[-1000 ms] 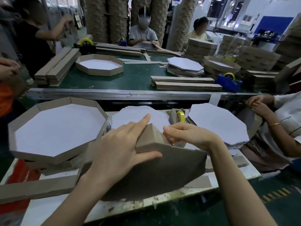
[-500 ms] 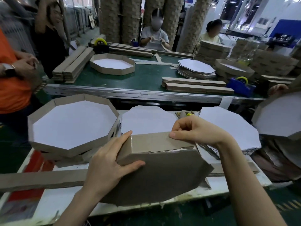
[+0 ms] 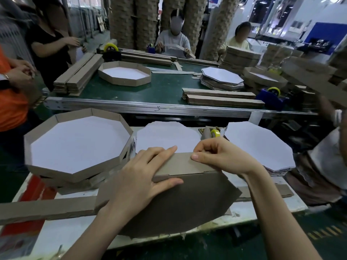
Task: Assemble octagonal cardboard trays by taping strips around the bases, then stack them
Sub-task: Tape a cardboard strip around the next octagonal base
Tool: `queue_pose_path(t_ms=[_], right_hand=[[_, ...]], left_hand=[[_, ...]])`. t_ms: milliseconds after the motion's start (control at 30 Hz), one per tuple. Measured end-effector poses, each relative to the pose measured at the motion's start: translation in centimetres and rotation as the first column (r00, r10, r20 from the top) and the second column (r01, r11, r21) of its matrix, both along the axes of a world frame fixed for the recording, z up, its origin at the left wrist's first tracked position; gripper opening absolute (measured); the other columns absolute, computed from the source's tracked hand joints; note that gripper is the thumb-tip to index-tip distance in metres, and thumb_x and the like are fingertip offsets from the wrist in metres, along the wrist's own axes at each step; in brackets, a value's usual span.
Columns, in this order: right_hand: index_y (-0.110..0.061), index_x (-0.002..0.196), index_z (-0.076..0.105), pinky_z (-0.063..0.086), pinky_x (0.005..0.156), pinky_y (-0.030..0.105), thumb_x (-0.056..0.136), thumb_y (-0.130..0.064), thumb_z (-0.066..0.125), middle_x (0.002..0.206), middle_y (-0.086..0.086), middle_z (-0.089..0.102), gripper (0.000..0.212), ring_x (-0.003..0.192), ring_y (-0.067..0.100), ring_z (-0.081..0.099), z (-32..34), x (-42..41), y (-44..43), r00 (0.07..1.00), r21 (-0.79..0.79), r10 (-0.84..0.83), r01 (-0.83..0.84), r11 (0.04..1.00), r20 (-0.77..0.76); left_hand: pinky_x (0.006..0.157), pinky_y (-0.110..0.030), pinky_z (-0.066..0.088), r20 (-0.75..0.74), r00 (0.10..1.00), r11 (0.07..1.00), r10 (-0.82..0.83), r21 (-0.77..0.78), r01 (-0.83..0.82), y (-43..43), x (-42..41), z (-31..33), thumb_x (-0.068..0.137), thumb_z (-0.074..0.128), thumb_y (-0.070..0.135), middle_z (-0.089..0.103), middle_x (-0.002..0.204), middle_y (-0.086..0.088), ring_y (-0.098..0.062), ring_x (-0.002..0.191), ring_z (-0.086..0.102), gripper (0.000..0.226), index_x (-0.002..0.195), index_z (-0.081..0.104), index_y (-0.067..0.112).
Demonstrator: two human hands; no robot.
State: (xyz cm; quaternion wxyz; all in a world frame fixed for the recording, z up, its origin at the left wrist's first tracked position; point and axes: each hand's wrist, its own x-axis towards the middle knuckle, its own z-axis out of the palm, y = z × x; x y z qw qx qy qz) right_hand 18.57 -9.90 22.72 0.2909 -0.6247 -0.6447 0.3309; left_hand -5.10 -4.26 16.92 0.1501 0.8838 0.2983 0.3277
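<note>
A brown octagonal base [image 3: 184, 205] lies underside up at the white table's front edge. A cardboard strip [image 3: 187, 164] stands folded along its far side. My left hand [image 3: 142, 177] lies flat with straight fingers, pressing the strip and base. My right hand [image 3: 219, 156] has curled fingers and pinches the strip's top edge. The strip's loose end [image 3: 47, 207] runs off to the left across the table. A finished tray [image 3: 77, 145] with a white inside sits on a short stack at the left.
White octagon bases lie ahead [image 3: 167, 136] and in a pile at the right [image 3: 259, 145], with a tape dispenser [image 3: 212, 133] between them. Beyond is a green conveyor [image 3: 165, 91] with strips, a tray and a blue dispenser [image 3: 272, 96]. Several people work around it.
The tray has turned in my hands, bringing a new strip side flat toward me. My left hand slid right and flattened on it. My right hand shifted along the top edge.
</note>
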Motion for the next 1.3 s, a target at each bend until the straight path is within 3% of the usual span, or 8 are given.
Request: queue_pose_path(t_ms=[333,567,667,767,933,1033,1200,1300], right_hand=[[-0.009,0.094,0.074,0.051,0.062,0.023,0.083,-0.045,0.065,0.076,-0.002,0.071,0.039,0.069,0.01,0.064,-0.7,0.3,-1.0,0.998,-0.041,-0.052,0.051,0.998,-0.038],[-0.013,0.088,0.074,0.044,0.064,0.022,0.096,-0.038,0.06,0.077,0.008,0.067,0.03,0.071,0.01,0.058,-1.3,1.3,0.4,0.967,-0.007,-0.242,0.243,0.97,-0.084],[-0.018,0.089,0.074,0.052,0.063,0.016,0.096,-0.033,0.061,0.085,-0.001,0.072,0.021,0.081,0.009,0.066,-2.5,4.0,2.4,0.851,0.036,-0.468,0.49,0.871,-0.24],[-0.013,0.094,0.069,0.059,0.075,0.035,0.095,-0.025,0.058,0.096,0.011,0.066,0.016,0.086,0.023,0.064,-5.4,8.6,4.8,0.65,-0.065,-0.7,0.718,0.693,-0.294],[0.003,0.104,0.06,0.059,0.079,0.046,0.095,-0.017,0.056,0.098,0.018,0.06,0.022,0.089,0.032,0.063,-11.7,15.5,6.9,0.531,-0.344,-0.842,0.776,0.529,-0.096],[0.006,0.115,0.056,0.056,0.044,0.034,0.095,-0.006,0.055,0.104,0.02,0.06,0.024,0.079,0.03,0.063,-14.7,17.9,8.5,0.525,-0.437,-0.847,0.744,0.505,-0.086],[0.009,0.12,0.055,0.049,0.068,0.039,0.094,0.001,0.05,0.104,0.024,0.058,0.028,0.091,0.033,0.058,-18.6,21.0,11.7,0.526,-0.431,-0.849,0.778,0.458,0.048],[0.008,0.122,0.052,0.048,0.063,0.039,0.095,0.001,0.046,0.098,0.023,0.056,0.029,0.092,0.035,0.058,-20.0,22.0,13.0,0.558,-0.493,-0.822,0.75,0.441,0.113]], left_hand=[[0.087,-0.037,0.051,0.096,0.992,0.992,-0.08,0.109,0.069,-0.5,0.4,-0.3,0.088,0.05,0.057,0.063,0.123,0.008,-0.015,0.11,0.058,0.039,0.118,0.068,0.039],[0.097,-0.04,0.045,0.126,0.986,0.99,-0.11,-0.074,0.12,0.7,1.8,1.0,0.087,0.062,0.053,0.063,0.121,0.013,-0.011,0.117,0.052,0.025,0.107,0.071,0.043],[0.101,-0.041,0.043,0.141,0.983,0.988,-0.114,-0.088,0.127,1.1,2.1,0.8,0.086,0.063,0.05,0.063,0.121,0.013,-0.01,0.119,0.049,0.024,0.108,0.071,0.042],[0.1,-0.041,0.044,0.131,0.985,0.988,-0.111,-0.089,0.123,1.6,2.2,0.6,0.085,0.058,0.053,0.062,0.122,0.013,-0.009,0.12,0.05,0.028,0.109,0.07,0.044],[0.096,-0.041,0.046,0.123,0.983,0.984,-0.139,-0.095,0.151,2.9,3.1,0.7,0.085,0.056,0.053,0.063,0.121,0.012,-0.01,0.116,0.052,0.031,0.111,0.069,0.043],[0.096,-0.041,0.047,0.116,0.983,0.981,-0.143,-0.116,0.157,3.6,3.9,0.5,0.085,0.058,0.053,0.062,0.122,0.013,-0.009,0.117,0.052,0.03,0.111,0.068,0.044],[0.096,-0.036,0.046,0.077,0.987,0.977,-0.141,-0.151,0.152,4.6,5.0,0.6,0.085,0.056,0.054,0.06,0.124,0.016,-0.007,0.116,0.051,0.031,0.112,0.067,0.046],[0.095,-0.037,0.046,0.078,0.991,0.977,-0.112,-0.175,0.124,5.0,5.7,0.5,0.084,0.057,0.054,0.061,0.123,0.016,-0.01,0.115,0.053,0.031,0.111,0.069,0.043]])
